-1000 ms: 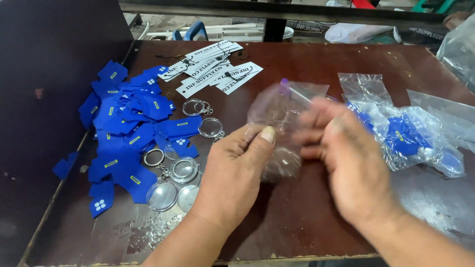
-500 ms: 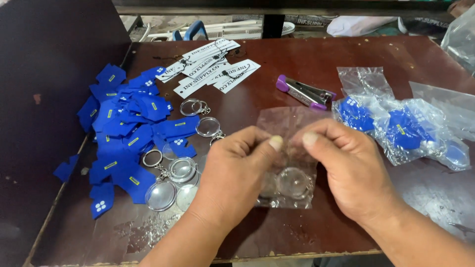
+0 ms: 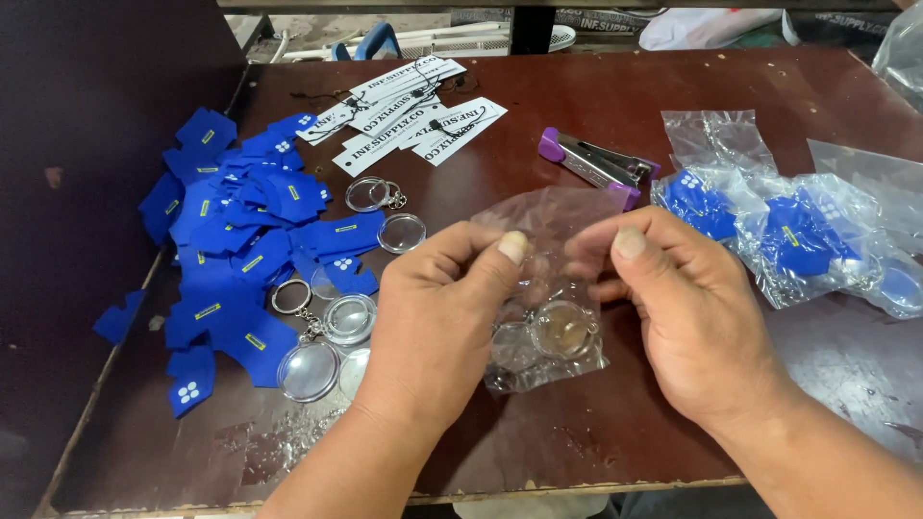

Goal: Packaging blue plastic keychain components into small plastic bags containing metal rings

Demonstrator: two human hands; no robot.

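Directly between the two hands hangs a small clear plastic bag [image 3: 550,288] — the left hand [image 3: 437,317] pinches its upper edge with thumb and forefinger, the right hand [image 3: 692,317] pinches the same edge just beside it. Both are about equally near. The bag's long axis runs down toward the person, its lower end resting on the dark brown worktop [image 3: 577,432], with a round clear keyring piece [image 3: 562,329] inside. Left of the left hand lie round clear discs [image 3: 310,370] and a heap of blue tags [image 3: 240,250]. Beyond the hands sit a purple stapler [image 3: 598,165] and white printed cards [image 3: 413,120] — filled bags [image 3: 788,235] lie right of the right hand.
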